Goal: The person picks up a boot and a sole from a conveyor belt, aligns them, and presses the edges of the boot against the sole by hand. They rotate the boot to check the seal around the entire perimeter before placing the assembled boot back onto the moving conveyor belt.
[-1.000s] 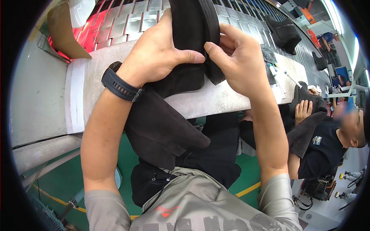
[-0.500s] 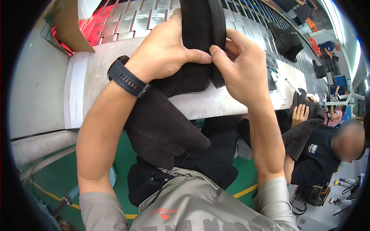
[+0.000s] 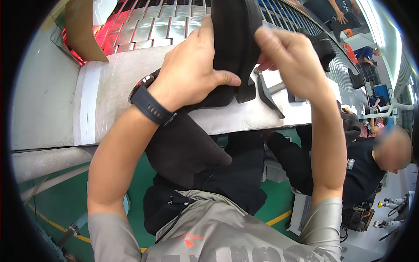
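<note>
A black boot (image 3: pixel 227 48) lies on its side across the bench, its dark soft shaft (image 3: pixel 183 148) hanging over the near edge toward my lap. My left hand (image 3: pixel 196 65) grips the boot's side, fingers reaching up over it and the thumb stretched toward the sole. Along the boot's right side runs the thick black sole (image 3: pixel 248 83). At the sole's upper right edge is my right hand (image 3: pixel 290 54), fingers curled, with thumb and fingertips against it; slight blur softens them. A hammer (image 3: pixel 268 94) lies on the bench just below the right hand.
Beyond the pale bench (image 3: pixel 109 105) runs a metal slatted conveyor (image 3: pixel 150 26). A brown curved board (image 3: pixel 83 30) stands by red light at the far left. Another dark boot (image 3: pixel 322 48) sits farther right. A co-worker (image 3: pixel 371 161) sits close on my right.
My right hand has moved up and right along the sole's edge, uncovering the hammer. The left hand keeps its hold, with the boot shifted slightly right. The co-worker's hand is now hidden.
</note>
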Tool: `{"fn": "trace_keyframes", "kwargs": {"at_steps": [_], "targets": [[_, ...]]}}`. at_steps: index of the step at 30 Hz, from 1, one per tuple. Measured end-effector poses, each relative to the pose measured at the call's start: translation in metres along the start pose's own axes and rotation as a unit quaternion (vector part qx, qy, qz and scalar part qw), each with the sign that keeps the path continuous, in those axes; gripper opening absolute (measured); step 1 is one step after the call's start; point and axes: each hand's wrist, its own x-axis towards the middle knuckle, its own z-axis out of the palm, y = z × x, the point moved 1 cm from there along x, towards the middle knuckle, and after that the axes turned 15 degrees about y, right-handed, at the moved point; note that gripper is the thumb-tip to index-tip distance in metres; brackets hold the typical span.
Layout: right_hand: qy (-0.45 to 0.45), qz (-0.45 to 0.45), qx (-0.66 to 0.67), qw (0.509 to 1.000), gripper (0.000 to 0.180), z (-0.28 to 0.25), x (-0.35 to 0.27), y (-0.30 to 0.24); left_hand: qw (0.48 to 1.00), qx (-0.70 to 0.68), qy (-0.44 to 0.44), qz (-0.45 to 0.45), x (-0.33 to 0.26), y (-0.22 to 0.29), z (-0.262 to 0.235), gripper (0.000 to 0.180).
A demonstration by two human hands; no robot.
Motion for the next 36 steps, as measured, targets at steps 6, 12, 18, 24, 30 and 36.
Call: {"fn": "trace_keyframes", "kwargs": {"at_steps": [6, 12, 18, 24, 30, 36], "targets": [[-0.034, -0.069, 0.125, 0.989, 0.071, 0.015, 0.022, 0.015, 1.000, 0.009, -0.010, -0.016, -0.005, 0.002, -0.004, 0.122], [0.007, -0.081, 0.128, 0.988, 0.067, 0.024, 0.019, 0.012, 0.997, 0.045, 0.032, 0.056, -0.007, -0.010, -0.001, 0.120], [0.110, -0.100, 0.035, 0.988, 0.060, 0.032, 0.012, 0.011, 0.997, 0.053, 0.025, 0.042, -0.004, -0.005, 0.001, 0.120], [0.234, -0.180, -0.170, 0.940, 0.054, 0.044, 0.006, -0.005, 0.995, 0.082, 0.032, 0.043, -0.006, -0.002, 0.000, 0.118], [0.051, -0.084, 0.012, 0.995, 0.073, -0.005, 0.028, -0.020, 0.989, 0.094, 0.060, 0.102, -0.018, 0.010, 0.002, 0.123], [0.019, -0.034, 0.092, 0.995, 0.069, 0.003, 0.042, 0.004, 0.989, 0.102, 0.060, 0.092, -0.019, 0.007, 0.000, 0.123]]}}
